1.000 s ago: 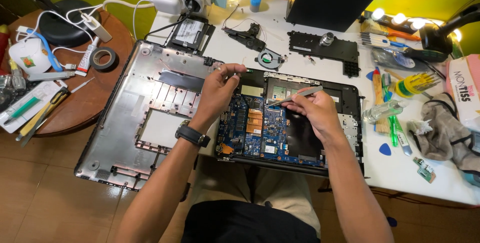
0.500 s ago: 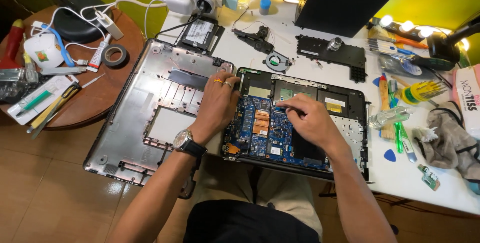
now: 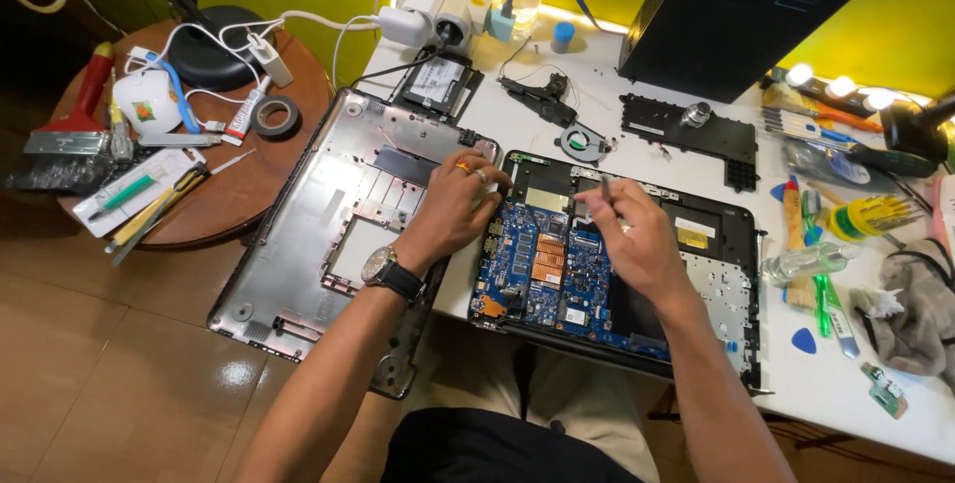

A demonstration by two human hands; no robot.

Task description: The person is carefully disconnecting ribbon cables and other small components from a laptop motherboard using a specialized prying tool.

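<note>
Thin metal tool over flat blue circuit board

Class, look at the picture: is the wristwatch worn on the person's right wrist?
No, the wristwatch sits on the left wrist, behind the left hand.

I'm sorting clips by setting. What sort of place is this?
Most likely a small electronics repair bench: an opened laptop with its blue circuit board exposed, its removed bottom cover alongside, and screwdrivers scattered on the white table.
</note>
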